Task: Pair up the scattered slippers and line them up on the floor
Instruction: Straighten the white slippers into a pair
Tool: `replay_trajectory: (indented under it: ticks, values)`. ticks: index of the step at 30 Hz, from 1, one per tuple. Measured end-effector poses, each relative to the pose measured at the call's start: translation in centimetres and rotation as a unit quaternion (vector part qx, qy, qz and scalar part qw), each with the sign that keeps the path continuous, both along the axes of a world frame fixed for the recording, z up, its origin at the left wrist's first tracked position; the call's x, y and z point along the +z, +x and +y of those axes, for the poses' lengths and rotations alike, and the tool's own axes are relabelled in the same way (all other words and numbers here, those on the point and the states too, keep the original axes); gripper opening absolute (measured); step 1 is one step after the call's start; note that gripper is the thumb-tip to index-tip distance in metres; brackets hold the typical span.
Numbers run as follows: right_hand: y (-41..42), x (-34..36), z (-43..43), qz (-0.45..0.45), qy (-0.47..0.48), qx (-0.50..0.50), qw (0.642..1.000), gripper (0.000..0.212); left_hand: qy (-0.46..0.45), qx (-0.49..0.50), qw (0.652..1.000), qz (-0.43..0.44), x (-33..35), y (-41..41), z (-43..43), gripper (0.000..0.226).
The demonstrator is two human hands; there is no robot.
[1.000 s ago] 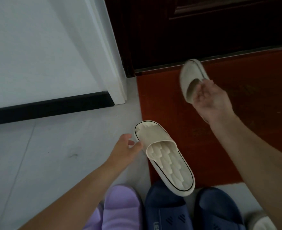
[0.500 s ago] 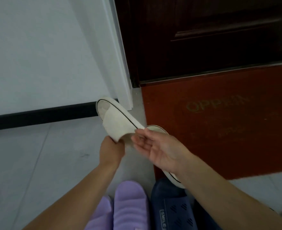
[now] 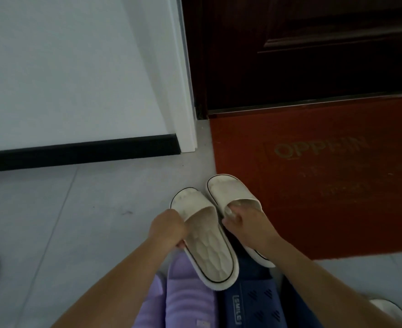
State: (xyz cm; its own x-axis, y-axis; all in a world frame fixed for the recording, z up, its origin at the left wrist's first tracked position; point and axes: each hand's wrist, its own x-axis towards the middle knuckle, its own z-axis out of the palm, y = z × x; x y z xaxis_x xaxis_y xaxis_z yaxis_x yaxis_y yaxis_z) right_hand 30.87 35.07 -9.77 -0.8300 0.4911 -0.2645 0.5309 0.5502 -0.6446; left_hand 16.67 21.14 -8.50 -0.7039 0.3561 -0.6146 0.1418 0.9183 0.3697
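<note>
Our left hand (image 3: 168,229) curls its fingers round the outer side of the left cream slipper (image 3: 204,242), whose heel overlaps a purple slipper (image 3: 185,301) and a navy slipper (image 3: 254,301). Our right hand (image 3: 247,227) hooks its fingers under the strap of the right cream slipper (image 3: 230,191), close alongside, at the red doormat's (image 3: 325,185) left edge.

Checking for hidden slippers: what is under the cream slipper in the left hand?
The cream slipper overlaps a purple slipper and a navy slipper; their far ends are hidden beneath it.
</note>
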Motion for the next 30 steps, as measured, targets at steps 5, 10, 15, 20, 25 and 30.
replay_trajectory:
  ticks: [5,10,15,20,25,30]
  values:
    - [-1.3,-2.4,-0.5,-0.018,0.029,-0.028,0.999,0.044,0.004,-0.054,0.999,-0.002,-0.9,0.6,0.6,0.025]
    - [-2.7,-3.2,-0.3,0.023,0.036,-0.138,0.990,0.052,0.004,-0.117,0.993,0.023,-1.3,-0.1,-0.9,0.049]
    - [-4.3,-1.4,-1.1,0.073,0.065,-0.100,0.990,0.053,0.058,-0.084,0.993,0.055,0.6,-1.7,-4.3,0.040]
    - [-7.9,1.2,-5.4,0.123,0.059,-0.018,0.990,0.052,0.046,-0.087,0.992,0.085,3.7,-4.8,-11.8,0.029]
    - [-12.1,1.9,-12.1,0.122,0.048,0.063,0.989,0.055,-0.066,-0.112,0.987,0.093,4.6,-5.7,-24.2,0.029]
    - [-16.7,1.1,-19.2,0.103,0.036,0.164,0.980,0.053,-0.096,-0.022,0.990,0.105,4.8,-4.7,-34.8,0.014]
